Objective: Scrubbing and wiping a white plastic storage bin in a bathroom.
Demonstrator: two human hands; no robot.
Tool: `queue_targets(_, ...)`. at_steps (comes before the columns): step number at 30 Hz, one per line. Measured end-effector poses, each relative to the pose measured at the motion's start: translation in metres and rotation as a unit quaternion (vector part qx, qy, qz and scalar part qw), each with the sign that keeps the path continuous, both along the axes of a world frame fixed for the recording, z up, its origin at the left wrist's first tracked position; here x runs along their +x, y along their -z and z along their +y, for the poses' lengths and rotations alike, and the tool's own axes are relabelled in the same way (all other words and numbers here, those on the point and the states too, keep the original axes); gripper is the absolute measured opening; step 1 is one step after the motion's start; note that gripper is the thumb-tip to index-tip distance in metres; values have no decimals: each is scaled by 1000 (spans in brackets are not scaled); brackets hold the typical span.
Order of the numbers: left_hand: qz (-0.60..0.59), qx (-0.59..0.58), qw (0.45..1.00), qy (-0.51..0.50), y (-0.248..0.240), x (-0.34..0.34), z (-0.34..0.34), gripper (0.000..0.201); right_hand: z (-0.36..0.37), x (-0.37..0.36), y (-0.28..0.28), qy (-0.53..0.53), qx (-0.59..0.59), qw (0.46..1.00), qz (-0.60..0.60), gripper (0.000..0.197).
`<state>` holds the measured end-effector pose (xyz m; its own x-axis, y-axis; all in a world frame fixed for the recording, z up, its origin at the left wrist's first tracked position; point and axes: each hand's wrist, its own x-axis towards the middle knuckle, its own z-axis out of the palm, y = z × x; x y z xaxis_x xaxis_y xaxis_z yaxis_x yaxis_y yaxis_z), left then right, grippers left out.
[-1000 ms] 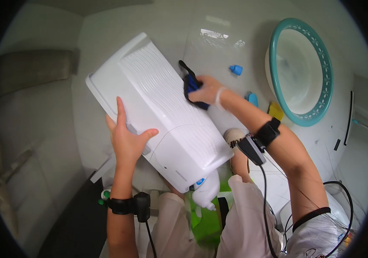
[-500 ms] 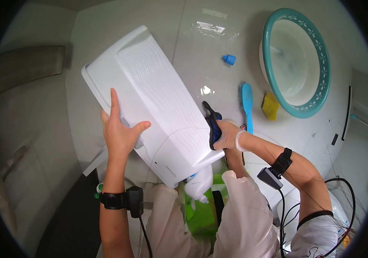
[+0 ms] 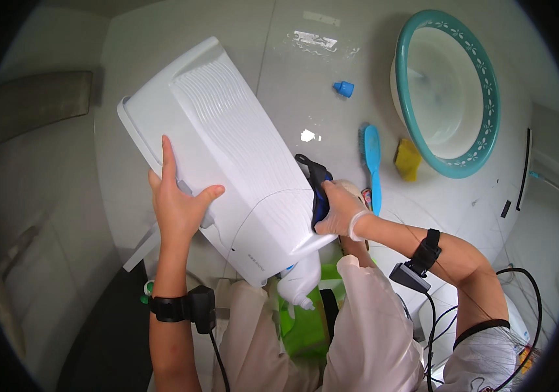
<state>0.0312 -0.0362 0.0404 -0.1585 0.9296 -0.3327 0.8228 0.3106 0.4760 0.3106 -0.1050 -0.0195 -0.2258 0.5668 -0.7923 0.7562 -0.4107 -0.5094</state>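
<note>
A long white plastic appliance casing with wavy ridges lies at a slant before me. My left hand rests on its left side, thumb and forefinger stretched apart. Along the casing's lower right edge, my right hand, in a thin clear glove, is closed on a black-and-blue object with a looped black end. That object touches the casing; its exact kind is not clear. Below the casing's near end, by my knees, is a white spray-type bottle, nozzle downward.
At the far right sits a white basin with a teal rim. Between it and the casing lie a blue brush, a yellow sponge and a blue cap. Water spots shine on the tiles. A bright green bag is between my legs.
The right hand and the black-and-blue object have shifted slightly up and left along the casing edge. The whole view has drifted a little; the left hand keeps its place on the casing.
</note>
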Motion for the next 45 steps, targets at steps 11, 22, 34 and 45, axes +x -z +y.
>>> queue_targets(11, 3, 24, 999, 46, 5, -7, 0, 123, 56, -11, 18, -17, 108, 992, 61, 70)
queue_targets(22, -1, 24, 999, 35, 3, -17, 1, 118, 122, -46, 32, 93, 151, 978, 108, 71)
queue_targets(34, -4, 34, 998, 60, 6, -23, -1, 125, 212, -91, 30, 143, 137, 973, 115, 75)
queue_targets(45, -19, 37, 997, 64, 4, -22, 3, 126, 273, -136, 28, 217, 110, 967, 71, 61)
